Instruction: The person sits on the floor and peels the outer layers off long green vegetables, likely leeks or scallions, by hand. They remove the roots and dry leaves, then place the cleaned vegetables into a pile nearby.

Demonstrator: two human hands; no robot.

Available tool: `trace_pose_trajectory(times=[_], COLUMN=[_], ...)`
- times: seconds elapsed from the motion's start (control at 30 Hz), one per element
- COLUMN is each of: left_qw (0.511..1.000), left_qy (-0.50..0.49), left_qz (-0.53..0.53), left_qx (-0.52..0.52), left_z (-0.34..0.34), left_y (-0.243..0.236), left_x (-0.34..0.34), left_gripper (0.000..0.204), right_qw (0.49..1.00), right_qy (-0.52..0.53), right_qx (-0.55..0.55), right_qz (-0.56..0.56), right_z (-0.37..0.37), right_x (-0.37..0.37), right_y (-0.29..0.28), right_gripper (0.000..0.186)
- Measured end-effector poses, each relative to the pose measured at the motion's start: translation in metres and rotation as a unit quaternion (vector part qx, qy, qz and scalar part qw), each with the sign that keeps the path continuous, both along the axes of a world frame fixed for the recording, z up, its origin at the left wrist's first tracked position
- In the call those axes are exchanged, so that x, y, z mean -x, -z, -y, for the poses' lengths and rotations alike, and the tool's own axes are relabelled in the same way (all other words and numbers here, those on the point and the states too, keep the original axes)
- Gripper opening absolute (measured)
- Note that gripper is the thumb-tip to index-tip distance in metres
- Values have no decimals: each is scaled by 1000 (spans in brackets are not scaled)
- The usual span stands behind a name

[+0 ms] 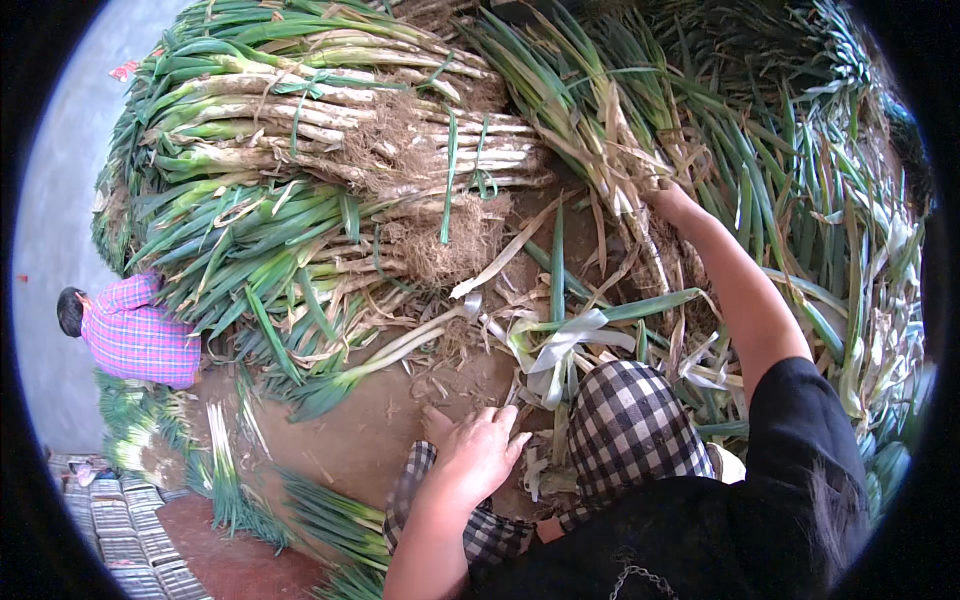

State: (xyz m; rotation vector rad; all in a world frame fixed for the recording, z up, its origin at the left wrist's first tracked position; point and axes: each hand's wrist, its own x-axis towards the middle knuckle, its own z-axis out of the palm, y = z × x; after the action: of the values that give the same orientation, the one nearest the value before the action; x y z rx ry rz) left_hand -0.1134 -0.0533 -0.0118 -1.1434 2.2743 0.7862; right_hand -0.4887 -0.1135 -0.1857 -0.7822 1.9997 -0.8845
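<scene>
My right hand [668,198] reaches out to the pile on the far right. Its fingers close round the pale lower stalks of some long green onions [625,170] with dry outer leaves, though most of the fingertips are hidden. My left hand [472,452] is open, back up, above my checkered-clothed leg, with nothing in it. A single peeled-looking green onion [405,345] lies on the ground beyond it. Closer to my right knee [635,435] are loose pale leaves [565,345].
Tied bundles of green onions [340,120] with green bands and tangled roots are heaped at the far left. Unbundled stalks [770,190] pile up on the right. Peelings litter the brown ground [385,420]. Another person in a plaid shirt [145,330] bends at the far left. More onions [335,515] lie near left.
</scene>
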Motion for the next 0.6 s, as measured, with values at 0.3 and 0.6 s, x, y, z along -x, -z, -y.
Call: trace_pose_trajectory(times=[0.3,0.6], left_qw=[990,952], left_qy=[30,-57], left_qz=[-134,-302], left_qx=[-16,-11], left_z=[5,-23], left_y=[7,16], left_x=[27,63], left_gripper=[30,33], right_qw=[830,916], right_qy=[222,161], right_qx=[4,9], right_qz=[512,368], right_z=[-187,-345], right_x=[-41,-95], right_y=[-83,-276], right_gripper=[17,29])
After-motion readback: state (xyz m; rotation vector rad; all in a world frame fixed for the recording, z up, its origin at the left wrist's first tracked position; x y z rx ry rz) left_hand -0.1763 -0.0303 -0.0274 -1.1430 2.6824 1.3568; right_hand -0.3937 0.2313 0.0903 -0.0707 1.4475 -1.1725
